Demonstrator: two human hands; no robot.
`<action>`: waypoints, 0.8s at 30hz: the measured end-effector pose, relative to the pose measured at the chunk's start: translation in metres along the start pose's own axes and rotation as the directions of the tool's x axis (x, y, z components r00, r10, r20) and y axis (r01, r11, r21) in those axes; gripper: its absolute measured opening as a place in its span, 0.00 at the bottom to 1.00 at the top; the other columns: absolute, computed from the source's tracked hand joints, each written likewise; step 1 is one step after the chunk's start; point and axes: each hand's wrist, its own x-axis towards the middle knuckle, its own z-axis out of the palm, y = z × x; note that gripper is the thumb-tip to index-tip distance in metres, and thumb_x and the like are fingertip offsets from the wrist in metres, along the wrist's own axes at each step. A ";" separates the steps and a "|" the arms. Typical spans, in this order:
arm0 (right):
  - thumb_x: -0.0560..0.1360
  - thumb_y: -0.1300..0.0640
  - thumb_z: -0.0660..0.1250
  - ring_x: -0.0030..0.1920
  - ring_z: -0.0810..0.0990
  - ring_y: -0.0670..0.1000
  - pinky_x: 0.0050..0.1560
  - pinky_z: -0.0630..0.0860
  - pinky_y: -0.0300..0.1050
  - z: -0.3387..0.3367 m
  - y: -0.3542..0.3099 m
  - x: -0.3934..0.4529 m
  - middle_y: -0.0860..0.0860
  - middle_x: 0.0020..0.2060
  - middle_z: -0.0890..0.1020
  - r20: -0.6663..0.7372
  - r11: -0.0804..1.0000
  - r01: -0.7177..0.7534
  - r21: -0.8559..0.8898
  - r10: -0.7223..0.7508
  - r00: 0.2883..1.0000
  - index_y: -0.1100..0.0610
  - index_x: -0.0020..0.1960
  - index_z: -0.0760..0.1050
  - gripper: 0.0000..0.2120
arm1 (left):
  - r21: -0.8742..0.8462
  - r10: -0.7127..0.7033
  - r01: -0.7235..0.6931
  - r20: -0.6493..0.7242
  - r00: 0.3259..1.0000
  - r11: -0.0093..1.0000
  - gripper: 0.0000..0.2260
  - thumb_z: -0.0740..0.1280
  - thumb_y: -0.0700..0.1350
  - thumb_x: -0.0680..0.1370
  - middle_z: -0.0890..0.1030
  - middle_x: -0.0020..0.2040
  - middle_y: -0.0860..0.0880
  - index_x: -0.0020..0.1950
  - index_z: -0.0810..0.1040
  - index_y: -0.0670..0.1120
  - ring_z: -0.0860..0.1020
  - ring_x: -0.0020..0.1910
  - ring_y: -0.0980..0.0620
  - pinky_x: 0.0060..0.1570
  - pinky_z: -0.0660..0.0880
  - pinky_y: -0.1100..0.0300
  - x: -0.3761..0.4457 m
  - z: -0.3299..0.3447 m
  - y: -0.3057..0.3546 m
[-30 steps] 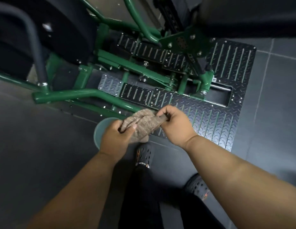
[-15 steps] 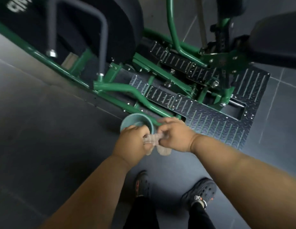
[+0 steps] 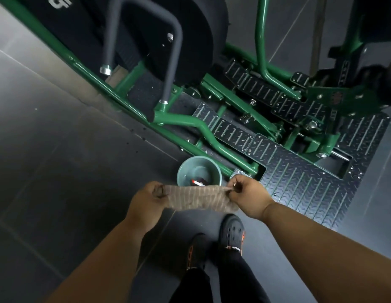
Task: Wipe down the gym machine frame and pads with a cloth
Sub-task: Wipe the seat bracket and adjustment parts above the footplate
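A brownish ribbed cloth (image 3: 201, 199) is stretched flat between my two hands, just above the floor. My left hand (image 3: 148, 199) grips its left end and my right hand (image 3: 248, 194) pinches its right end. Beyond them stands the gym machine, with a green tube frame (image 3: 190, 123), a black checker-plate footplate (image 3: 303, 182) and a black pad (image 3: 185, 29) at the top. The cloth touches no part of the machine.
A grey-green bowl (image 3: 184, 171) holding water and a small object sits on the dark floor just past the cloth, beside the frame. A grey handle loop (image 3: 175, 57) rises from the frame. My black clogs (image 3: 231, 231) stand below my hands.
The cloth was bunched between my hands, close together, and is now pulled out flat as my hands moved apart. The view has swung, bringing the bowl fully into sight.
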 end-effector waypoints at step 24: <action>0.78 0.56 0.74 0.39 0.83 0.51 0.54 0.84 0.53 0.113 0.124 0.349 0.48 0.43 0.86 -0.257 0.976 -0.117 0.184 0.163 0.952 0.43 0.57 0.78 0.12 | -0.239 -0.151 0.130 -0.068 0.986 0.962 0.10 0.71 0.42 0.81 0.80 0.33 0.48 0.39 0.78 0.45 0.77 0.31 0.51 0.25 0.72 0.66 0.345 0.153 -0.114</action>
